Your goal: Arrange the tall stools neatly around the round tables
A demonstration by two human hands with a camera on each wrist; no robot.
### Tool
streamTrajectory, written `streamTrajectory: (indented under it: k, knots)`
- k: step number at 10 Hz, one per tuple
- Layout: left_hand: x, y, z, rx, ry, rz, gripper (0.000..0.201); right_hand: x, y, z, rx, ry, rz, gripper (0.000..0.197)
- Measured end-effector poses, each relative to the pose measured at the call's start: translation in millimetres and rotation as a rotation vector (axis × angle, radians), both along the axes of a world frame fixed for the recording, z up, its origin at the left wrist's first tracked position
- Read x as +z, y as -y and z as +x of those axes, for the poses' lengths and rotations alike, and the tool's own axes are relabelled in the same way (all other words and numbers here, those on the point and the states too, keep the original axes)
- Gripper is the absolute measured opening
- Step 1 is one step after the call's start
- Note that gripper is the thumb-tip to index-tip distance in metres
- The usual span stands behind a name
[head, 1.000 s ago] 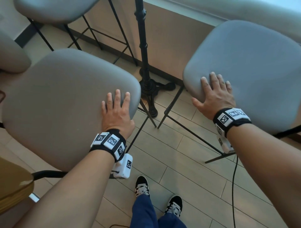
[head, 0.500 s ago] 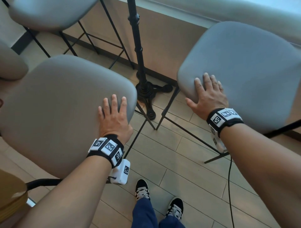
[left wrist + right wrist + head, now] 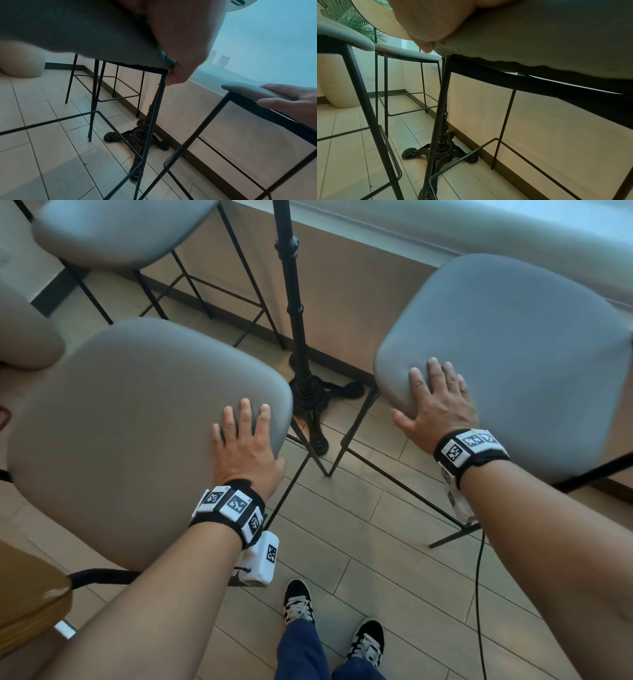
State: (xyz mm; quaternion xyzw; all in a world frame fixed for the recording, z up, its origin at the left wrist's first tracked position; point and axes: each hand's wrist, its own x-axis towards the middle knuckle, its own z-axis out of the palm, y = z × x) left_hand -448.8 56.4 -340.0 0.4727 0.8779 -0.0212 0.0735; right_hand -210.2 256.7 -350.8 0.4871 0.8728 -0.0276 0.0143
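Two tall stools with grey cushions and thin black legs stand either side of a black cast-iron table pedestal [image 3: 301, 371]. My left hand [image 3: 243, 436] lies on the near right corner of the left stool [image 3: 137, 433]. Its fingers are flat on top and its thumb [image 3: 178, 75] hooks round the seat's edge. My right hand [image 3: 435, 398] holds the near left corner of the right stool [image 3: 513, 364], with fingers on top and the thumb [image 3: 267, 101] against the rim. The round wooden tabletop [image 3: 376, 20] shows from below.
A third grey stool [image 3: 120, 227] stands at the back left by the wall. A pale rounded planter [image 3: 24, 337] sits at the left edge, and a wooden rounded edge [image 3: 27, 594] lies at the bottom left. A black cable [image 3: 479, 577] hangs from my right wrist. My feet [image 3: 298, 601] stand on the tiled floor.
Both hands keep the same hold on the stool corners. The head view dipped and came back. I see no clear shift of either stool against the pedestal.
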Motion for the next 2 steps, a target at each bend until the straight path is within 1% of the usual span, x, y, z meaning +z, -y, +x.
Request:
streamTrajectory:
  k: [1,2]
  knots:
    - [13.2,-5.7,0.1,0.021,0.074,0.032,0.086,13.5,2.7,0.6,-0.009,-0.043,-0.048,0.086]
    - [36.3,7.9,27.0,-0.088,0.17,0.194,0.069,26.0,42.6,19.0,-0.011,-0.088,-0.109,0.087]
